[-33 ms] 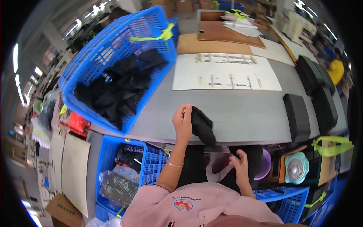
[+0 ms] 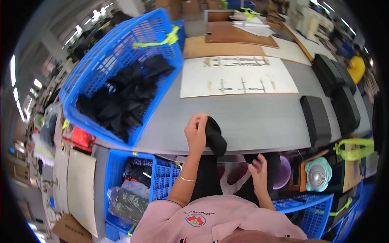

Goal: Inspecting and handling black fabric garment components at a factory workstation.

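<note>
1. Grey worktable [image 2: 259, 117] fills the middle, its front edge curved by the lens.
2. White board [image 2: 239, 77] with dark marks lies flat on the table; brown boards [image 2: 227, 46] sit behind it.
3. Black flat stacks [image 2: 316, 117] sit at the table's right end.
4. Blue crates [image 2: 121, 178] stand under the table on the left.
5. Small teal fan [image 2: 318, 174] and purple tub [image 2: 282, 174] sit lower right.
6. Bright ceiling lights [image 2: 97, 14] glare upper left; more benches and clutter behind, too blurred to tell.
</note>
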Motion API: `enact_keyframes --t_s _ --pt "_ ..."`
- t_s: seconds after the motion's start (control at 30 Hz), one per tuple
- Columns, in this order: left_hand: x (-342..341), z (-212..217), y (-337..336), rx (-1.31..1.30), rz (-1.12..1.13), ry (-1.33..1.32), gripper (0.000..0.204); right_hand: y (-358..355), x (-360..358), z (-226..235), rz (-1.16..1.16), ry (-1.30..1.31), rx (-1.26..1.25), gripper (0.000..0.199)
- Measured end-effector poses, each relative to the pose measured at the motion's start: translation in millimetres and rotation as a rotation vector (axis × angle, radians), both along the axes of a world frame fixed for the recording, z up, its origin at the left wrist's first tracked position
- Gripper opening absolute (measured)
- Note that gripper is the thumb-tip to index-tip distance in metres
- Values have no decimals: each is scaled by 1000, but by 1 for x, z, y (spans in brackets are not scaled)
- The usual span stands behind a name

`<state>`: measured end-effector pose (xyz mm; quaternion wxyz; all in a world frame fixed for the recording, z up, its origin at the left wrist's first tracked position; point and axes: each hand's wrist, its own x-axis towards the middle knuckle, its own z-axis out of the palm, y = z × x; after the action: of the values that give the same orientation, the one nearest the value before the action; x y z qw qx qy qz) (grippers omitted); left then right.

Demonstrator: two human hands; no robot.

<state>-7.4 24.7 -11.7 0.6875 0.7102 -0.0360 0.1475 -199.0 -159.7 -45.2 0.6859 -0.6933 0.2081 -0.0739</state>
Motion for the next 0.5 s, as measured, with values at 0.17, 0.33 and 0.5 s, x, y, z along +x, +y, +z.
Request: enact_keyframes --t_s 0.17,0.33,0.5 --pt "-86 30 -60 151 -515 -96 6 -4 34 16 -15 -388 -502 72" --pt "-105 25 -62 137 -561 -160 3 -15 38 5 -92 -269 -273 29" --pt "-79 -9 -33 154 -366 -121 2 -9 7 2 245 -78 884 19"
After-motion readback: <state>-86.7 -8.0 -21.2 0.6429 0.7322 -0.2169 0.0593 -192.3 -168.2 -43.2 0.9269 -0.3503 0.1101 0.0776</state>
